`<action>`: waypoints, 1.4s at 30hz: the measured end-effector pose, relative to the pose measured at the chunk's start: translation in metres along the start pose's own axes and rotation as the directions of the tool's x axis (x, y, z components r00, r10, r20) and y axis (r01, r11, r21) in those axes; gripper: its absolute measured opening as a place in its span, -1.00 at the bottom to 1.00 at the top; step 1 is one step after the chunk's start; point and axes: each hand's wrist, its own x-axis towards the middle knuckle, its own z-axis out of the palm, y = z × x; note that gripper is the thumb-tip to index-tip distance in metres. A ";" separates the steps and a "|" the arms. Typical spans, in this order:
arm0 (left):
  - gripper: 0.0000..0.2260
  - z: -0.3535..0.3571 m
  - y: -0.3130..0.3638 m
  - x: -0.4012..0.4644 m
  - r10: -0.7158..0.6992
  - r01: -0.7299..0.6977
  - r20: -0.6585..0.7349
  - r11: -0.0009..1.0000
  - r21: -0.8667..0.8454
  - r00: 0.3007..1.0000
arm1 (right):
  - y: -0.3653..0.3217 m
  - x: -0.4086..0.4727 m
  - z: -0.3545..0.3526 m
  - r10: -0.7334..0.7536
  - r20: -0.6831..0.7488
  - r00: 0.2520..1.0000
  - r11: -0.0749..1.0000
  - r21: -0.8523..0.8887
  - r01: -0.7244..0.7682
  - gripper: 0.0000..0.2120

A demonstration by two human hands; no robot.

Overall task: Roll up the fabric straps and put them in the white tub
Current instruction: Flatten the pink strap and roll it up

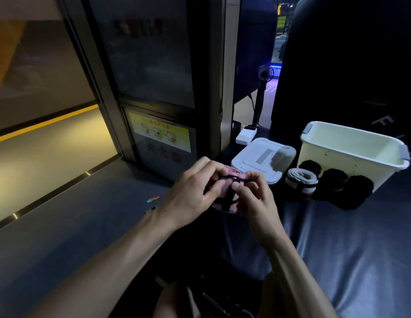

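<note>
A pink fabric strap [225,198] with a black band, partly rolled, is held in mid-air at the centre of the view. My left hand [193,191] grips its left side, and my right hand [255,193] pinches the black band at its top right. The white tub [351,154] stands open at the right on a dark mat. In front of the tub lie a rolled white strap [302,180] with a black band and three rolled black straps [337,182]. Nothing shows in the visible part of the tub's inside.
The tub's white lid [262,157] lies flat left of the tub, with a small white box [245,135] behind it. A small fan [265,75] on a stand rises further back. A small orange-tipped stick [152,199] lies on the floor at the left. A glass door and its frame stand ahead.
</note>
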 end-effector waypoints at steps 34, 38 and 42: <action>-0.73 0.002 -0.001 -0.015 -0.051 0.017 -0.229 0.989 -0.147 0.972 | -0.014 -0.009 0.007 0.111 0.149 0.983 0.993 -0.063 -0.103 -0.57; -0.76 0.006 -0.001 -0.011 -0.047 0.012 -0.213 0.987 -0.160 0.976 | -0.010 -0.007 0.009 0.092 0.125 0.988 0.996 0.004 -0.093 -0.55; -0.82 0.014 0.002 -0.012 -0.080 0.025 -0.242 0.975 -0.223 0.967 | -0.010 -0.007 0.012 0.068 0.082 0.994 0.993 0.091 -0.075 -0.54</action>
